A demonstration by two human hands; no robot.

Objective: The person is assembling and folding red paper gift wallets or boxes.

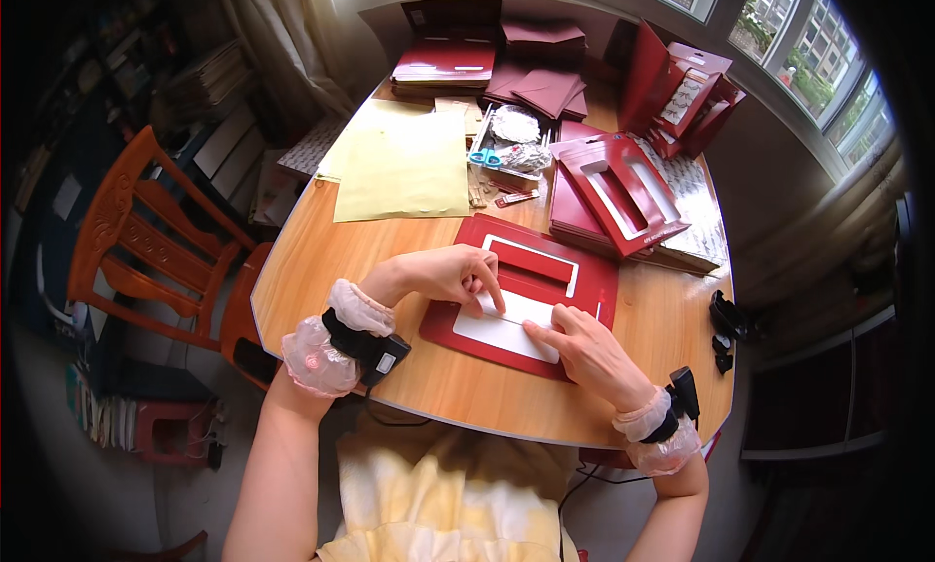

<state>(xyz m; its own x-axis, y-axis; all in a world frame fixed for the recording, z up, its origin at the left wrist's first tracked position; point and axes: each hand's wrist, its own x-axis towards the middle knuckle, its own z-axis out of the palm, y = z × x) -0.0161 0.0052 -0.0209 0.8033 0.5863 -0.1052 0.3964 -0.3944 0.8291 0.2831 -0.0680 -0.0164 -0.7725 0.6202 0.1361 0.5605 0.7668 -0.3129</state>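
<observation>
Red card sleeve (531,294) lies flat on the wooden table (321,270), directly in front of you, window panel facing up. Your left hand (450,273) rests on its near-left part with the index finger stretched out, pressing a white insert (508,325) down; the other fingers are loosely curled. Your right hand (590,352) lies flat on the insert's right end, fingers together, pinning it. Judged from this, both hands hold the white piece against the sleeve so it does not shift.

Beyond the sleeve, a shallow open tray (511,163) holds clear packets of small pale items and blue-handled scissors (484,158). Left of the tray lie yellow paper sheets (404,168). Right of the sleeve sits a stack of matching red sleeves (614,192); further stacks stand behind the tray
</observation>
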